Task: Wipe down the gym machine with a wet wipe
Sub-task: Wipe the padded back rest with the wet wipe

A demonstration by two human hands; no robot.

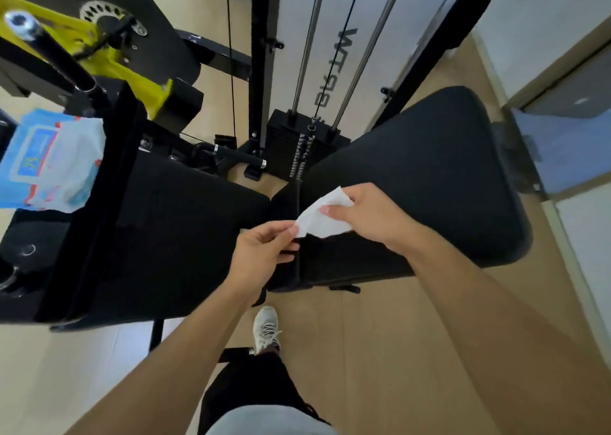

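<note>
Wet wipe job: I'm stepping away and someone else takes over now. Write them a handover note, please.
Left hand pinches one corner of the wet wipe; right hand grips its other end, holding it spread in the air above the black pads.
Wipes pack rests on the machine, far left.
Done: one wipe is out of the pack.
Left: wipe the back pad, the seat pad and the frame; the wipe touches nothing yet.

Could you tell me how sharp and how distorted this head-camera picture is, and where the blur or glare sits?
Head view: strong wide-angle bending, with the guide rods and frame splaying outward; the wet wipe, pinched by the left hand and right hand, is fairly sharp; the wipes pack at the left edge is smeared; the black seat pad loses detail in shadow; soft glare lies on the pale floor.
</note>
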